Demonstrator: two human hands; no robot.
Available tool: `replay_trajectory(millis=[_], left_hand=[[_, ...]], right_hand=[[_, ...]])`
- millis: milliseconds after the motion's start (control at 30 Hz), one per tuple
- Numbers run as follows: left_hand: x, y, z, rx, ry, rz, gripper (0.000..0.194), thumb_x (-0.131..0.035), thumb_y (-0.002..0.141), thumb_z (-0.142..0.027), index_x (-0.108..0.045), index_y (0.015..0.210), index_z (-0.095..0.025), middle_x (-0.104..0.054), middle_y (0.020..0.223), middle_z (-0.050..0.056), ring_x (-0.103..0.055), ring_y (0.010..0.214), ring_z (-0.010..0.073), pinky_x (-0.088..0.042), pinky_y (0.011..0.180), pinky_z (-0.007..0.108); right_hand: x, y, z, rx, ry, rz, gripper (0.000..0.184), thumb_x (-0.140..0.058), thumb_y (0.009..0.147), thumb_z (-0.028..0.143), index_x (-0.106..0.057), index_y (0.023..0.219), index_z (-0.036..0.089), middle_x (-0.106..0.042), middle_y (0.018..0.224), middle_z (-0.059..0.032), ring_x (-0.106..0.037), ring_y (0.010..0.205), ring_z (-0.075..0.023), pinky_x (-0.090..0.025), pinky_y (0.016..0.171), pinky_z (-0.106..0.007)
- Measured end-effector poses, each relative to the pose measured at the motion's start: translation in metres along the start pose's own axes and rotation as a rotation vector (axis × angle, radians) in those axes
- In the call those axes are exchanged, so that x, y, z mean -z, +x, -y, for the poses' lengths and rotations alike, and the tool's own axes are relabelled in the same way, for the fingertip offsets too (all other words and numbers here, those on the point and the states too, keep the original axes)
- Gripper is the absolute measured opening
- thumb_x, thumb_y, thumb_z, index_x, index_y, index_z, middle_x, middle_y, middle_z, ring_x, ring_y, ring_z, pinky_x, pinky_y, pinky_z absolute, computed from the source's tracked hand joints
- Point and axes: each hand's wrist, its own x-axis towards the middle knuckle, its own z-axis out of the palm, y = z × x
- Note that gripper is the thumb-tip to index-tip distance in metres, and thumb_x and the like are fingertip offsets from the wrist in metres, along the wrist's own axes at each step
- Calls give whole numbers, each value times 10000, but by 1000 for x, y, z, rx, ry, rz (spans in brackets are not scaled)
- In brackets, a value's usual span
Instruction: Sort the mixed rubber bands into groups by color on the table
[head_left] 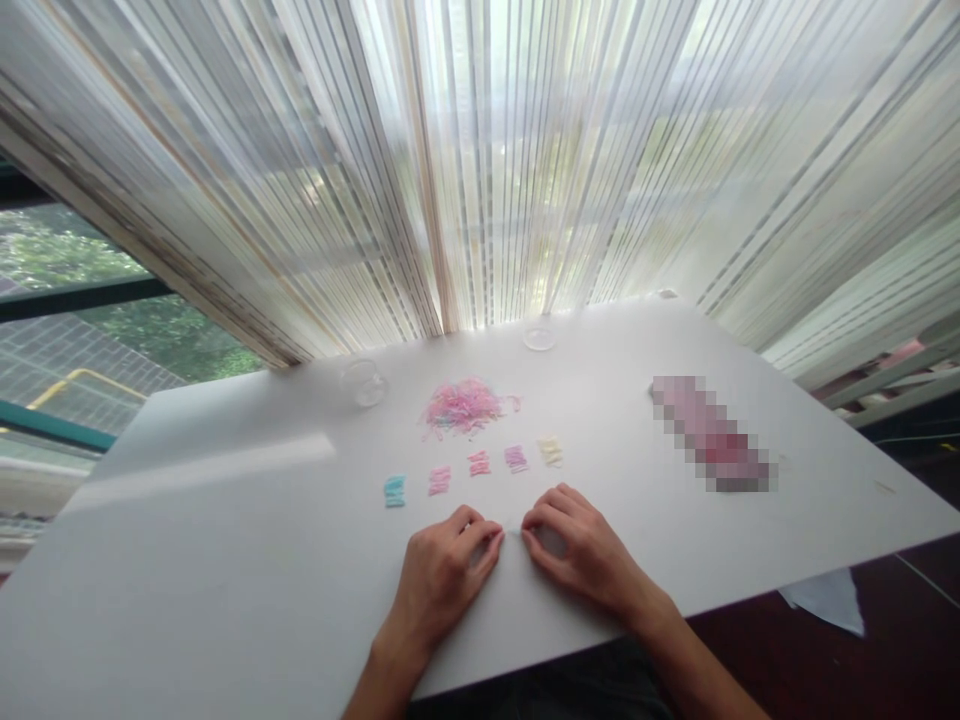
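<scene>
My left hand (452, 560) rests on the white table with thumb and fingertips pinched together. Facing it, my right hand (581, 545) is closed in a similar pinch. A thin pale piece (513, 531) shows faintly between the two sets of fingertips; it is too small to name surely. Just beyond lie small colour groups of thin pieces, perhaps little elastic bands: a blue group (394, 491), a pink group (439, 481), a coral group (478, 463), a purple group (516, 459) and a cream group (550, 451). Behind them spreads a mixed, mostly pink pile (463, 405).
A clear round container (365, 383) stands at the back left, and a clear lid-like disc (539, 339) lies at the back. To the right is a pixelated pinkish object (709, 435). Striped curtains (525, 160) hang along the far edge of the table (225, 570).
</scene>
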Motion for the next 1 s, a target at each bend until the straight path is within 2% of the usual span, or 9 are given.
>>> replay_trajectory(millis=[267,533,800,1000], left_hand=[[-2,-1,6,-12,-45,-4,141,-532,944,-207,-669,916,-204,-666,844,7,-652,683,125,-495,617,220],[-3,-2,8,20,-89,-108,110,-492,974,-220,-594,949,-190,-653,901,36,-635,720,128,-503,592,210],[-8,-4,5,-73,2,-75,151,-443,1004,-219,-589,979,-187,-656,892,34,-652,699,127,-522,624,219],[-12,-3,1,-131,-2,-76,151,-447,1004,-210,-595,989,-186,-658,893,33,-652,686,124,-524,626,219]], right_hand=[[1,0,0,-18,33,1,105,-598,865,98,-616,868,202,-625,826,-38,-564,817,-199,-488,733,-336],[0,-1,-2,-9,20,6,106,-610,852,101,-618,886,202,-630,841,-44,-567,825,-205,-501,744,-354],[-1,-3,-2,16,65,-89,165,-606,929,206,-658,1085,224,-650,908,-59,-612,859,-199,-558,757,-353],[-4,-1,-3,49,52,-74,141,-575,953,197,-707,995,220,-677,847,-54,-625,808,-186,-559,719,-327]])
